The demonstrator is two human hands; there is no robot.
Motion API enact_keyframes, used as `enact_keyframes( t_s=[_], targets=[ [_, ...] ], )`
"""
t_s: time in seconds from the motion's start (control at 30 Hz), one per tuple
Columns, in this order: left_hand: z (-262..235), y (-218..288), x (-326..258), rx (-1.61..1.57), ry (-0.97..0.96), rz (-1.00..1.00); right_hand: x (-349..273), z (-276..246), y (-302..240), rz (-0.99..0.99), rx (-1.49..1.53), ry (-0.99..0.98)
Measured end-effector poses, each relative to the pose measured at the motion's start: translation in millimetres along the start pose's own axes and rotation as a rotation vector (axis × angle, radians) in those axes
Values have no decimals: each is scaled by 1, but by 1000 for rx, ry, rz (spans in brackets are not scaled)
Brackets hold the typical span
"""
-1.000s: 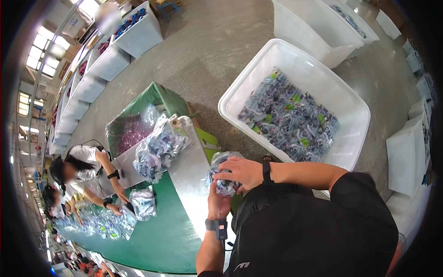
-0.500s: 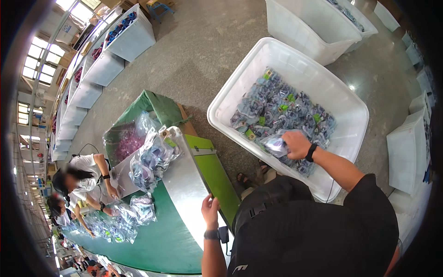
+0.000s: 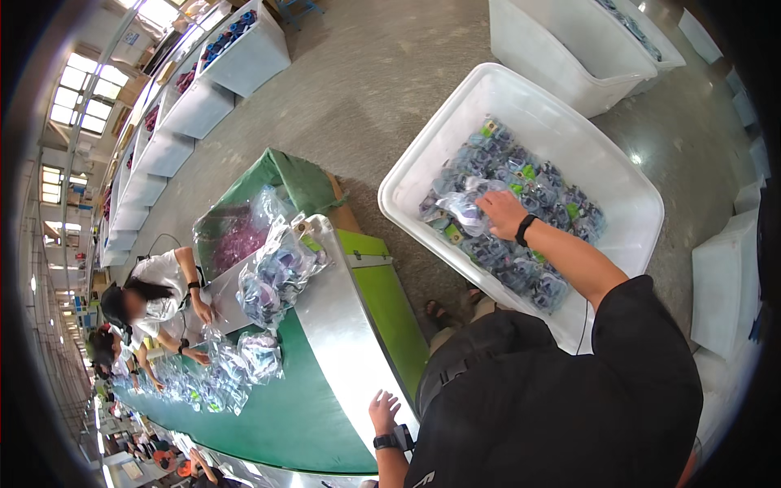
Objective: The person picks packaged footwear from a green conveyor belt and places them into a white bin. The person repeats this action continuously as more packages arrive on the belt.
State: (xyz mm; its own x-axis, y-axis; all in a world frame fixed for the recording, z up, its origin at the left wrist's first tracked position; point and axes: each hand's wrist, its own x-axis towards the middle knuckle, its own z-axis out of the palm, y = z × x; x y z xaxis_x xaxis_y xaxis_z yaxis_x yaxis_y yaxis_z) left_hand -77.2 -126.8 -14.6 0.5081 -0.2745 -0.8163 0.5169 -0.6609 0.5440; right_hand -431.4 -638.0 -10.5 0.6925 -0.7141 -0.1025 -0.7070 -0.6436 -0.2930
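The right hand [image 3: 498, 213] reaches out at about one o'clock into a large white plastic tub [image 3: 618, 175] on the floor, its fingers closed around a clear plastic packet [image 3: 465, 213] of small dark blue items. The packet sits at the nine o'clock side of the hand, resting against the heap of similar packets [image 3: 521, 220] that covers the tub's bottom, with green tags showing here and there among them.

The left hand [image 3: 384, 411] lies low at about six o'clock, fingers spread and holding nothing, touching the steel edge [image 3: 342, 342] of the bench near its end. It is well apart from the tub and the grasped packet.

Along the bench runs a green belt [image 3: 285, 415]. A pile of bagged goods [image 3: 272, 272] stands on the steel end at about ten o'clock from the left hand, and more bags [image 3: 236, 366] lie farther down the belt. A co-worker in a white shirt [image 3: 159, 285] leans over the bench at nine o'clock, hands on those bags. More white tubs [image 3: 244, 57] line the floor at eleven o'clock.
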Motion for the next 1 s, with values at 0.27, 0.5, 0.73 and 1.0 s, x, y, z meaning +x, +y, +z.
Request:
enact_keyframes(
  t_s=[0.27, 0.5, 0.73, 1.0],
  targets=[
    [-3, -6, -4, -20, -2, 79, -6, 45, -38, 111, 298, -158],
    [-21, -24, 25, -26, -8, 41, -83, 118, 1, 149, 293, -226],
    [-55, 6, 79, 72, 93, 204, -154, 153, 29, 553, 270, -318],
    [-146, 70, 174, -72, 440, 384, -142, 168, 1, 443, 288, -159]
  ],
)
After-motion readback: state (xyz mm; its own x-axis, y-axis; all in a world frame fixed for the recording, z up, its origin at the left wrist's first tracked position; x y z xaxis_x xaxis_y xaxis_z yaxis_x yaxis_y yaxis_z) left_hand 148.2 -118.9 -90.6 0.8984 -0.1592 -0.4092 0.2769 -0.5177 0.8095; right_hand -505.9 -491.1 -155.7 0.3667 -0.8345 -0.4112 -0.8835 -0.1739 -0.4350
